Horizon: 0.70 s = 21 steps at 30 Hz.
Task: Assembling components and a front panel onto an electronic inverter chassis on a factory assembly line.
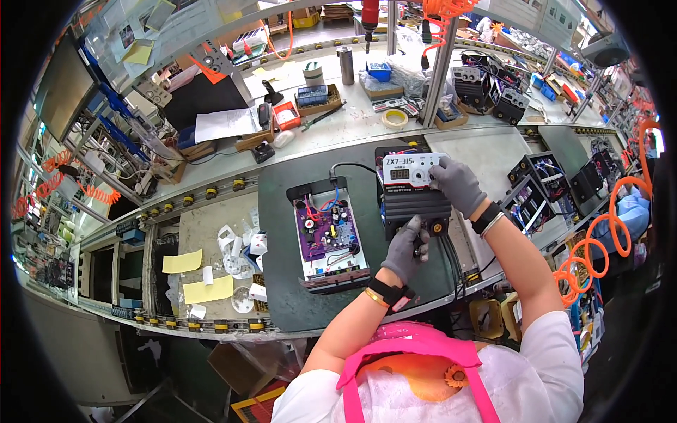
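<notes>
In front of me stands a black welding machine (415, 210) with a white control panel (411, 169) at its top, carrying a small display and a knob. Gloved in grey, my right hand (460, 186) grips the panel's right edge with bent fingers. My left hand (407, 252), also gloved, is closed at the machine's lower front; a small dark thing shows at its fingers, too hidden to name. To the right of that hand sits a brass-coloured socket (438, 228). An open unit (327, 236) with a purple circuit board and coloured wires lies to the left, untouched.
Both units rest on a dark mat (278, 282) over a roller line. Yellow paper sheets (209, 289) and white scraps lie left. Further machines (539, 187) stand right, near a coiled orange hose (582, 257). A red power screwdriver (369, 17) hangs above; a tape roll (394, 118) lies behind.
</notes>
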Motion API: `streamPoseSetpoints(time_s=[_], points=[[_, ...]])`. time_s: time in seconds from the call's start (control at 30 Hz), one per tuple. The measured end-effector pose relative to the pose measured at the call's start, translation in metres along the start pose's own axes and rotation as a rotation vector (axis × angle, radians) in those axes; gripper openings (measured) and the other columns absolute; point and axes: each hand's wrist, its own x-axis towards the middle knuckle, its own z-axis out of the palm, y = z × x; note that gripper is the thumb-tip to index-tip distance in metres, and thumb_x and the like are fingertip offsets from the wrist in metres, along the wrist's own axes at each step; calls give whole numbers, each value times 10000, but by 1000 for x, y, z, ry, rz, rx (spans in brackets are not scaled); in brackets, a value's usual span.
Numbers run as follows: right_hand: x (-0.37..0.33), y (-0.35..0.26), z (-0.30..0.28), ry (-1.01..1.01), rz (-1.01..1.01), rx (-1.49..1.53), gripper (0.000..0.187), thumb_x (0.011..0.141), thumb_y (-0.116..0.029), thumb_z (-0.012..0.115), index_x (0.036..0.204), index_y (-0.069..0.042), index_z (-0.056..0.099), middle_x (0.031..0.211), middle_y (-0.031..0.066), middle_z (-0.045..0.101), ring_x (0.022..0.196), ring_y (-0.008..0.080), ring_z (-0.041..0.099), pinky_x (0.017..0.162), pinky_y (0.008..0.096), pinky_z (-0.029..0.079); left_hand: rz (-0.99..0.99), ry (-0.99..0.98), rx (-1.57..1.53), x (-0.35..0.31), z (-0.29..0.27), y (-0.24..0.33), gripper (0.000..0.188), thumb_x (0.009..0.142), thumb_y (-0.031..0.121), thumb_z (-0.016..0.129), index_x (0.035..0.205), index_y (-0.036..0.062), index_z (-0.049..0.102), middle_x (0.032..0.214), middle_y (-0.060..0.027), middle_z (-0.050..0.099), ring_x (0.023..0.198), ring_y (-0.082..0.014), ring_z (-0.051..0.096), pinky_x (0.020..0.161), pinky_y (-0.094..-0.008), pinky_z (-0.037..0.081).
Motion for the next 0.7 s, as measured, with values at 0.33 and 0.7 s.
streamPoseSetpoints(time_s=[0.33, 0.7], points=[[-26, -37, -30, 71, 200, 556, 393, 707, -50, 743, 1087, -60, 645, 957, 124, 633, 844, 297, 642, 734, 361, 530, -14, 73, 66, 2, 2, 7, 552, 955, 624, 369, 953, 105, 558, 661, -6, 518, 488, -113, 435, 417, -254, 357], [-46, -62, -19, -356, 202, 1127, 424, 784, 51, 636, 1200, -20, 588, 960, 60, 650, 821, 117, 626, 748, 281, 524, 58, 43, 167, 5, 2, 8, 687, 929, 690, 317, 988, 62, 589, 712, -26, 560, 478, -106, 462, 387, -245, 383]])
